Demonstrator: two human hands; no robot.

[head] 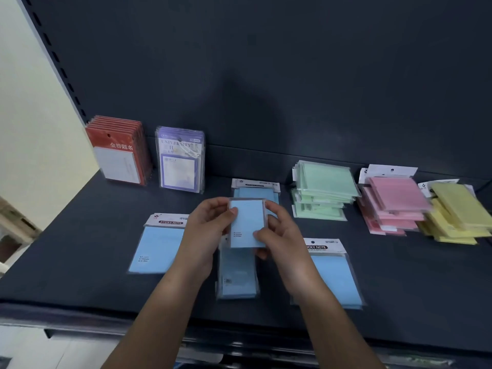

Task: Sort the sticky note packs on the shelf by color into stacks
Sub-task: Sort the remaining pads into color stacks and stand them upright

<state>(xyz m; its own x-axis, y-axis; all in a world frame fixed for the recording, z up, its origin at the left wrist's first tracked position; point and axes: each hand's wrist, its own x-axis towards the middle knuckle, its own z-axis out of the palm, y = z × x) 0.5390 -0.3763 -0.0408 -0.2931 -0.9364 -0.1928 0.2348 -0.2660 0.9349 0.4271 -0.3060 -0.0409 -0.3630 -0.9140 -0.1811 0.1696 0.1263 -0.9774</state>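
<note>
Both hands hold one blue pack (247,222) above the shelf (80,262): left hand (210,222) pinches its left edge, right hand (277,235) its right edge. More blue packs lie beneath; green stack (324,190) far right.

- small blue pack (247,222), gripped by my left hand (210,222) and my right hand (277,235): a few lines of tiny print at its lower left, too fine to read;
- left blue pack (159,246), just left of the small blue pack: "STICKY NOTE" in white on a dark band across its white header card; the small print on it is illegible;
- right blue pack (338,275), just right of it: the same dark band, only "ICKY NOTE" showing;
- rear blue pack (255,186), behind it: header print blurred, unreadable;
- purple packs (181,161), behind and to its left: "UNIVERSITY" in pale capitals; characters beneath unclear;
- red packs (119,153), farther left: "金榜题名" in white on red.
</note>
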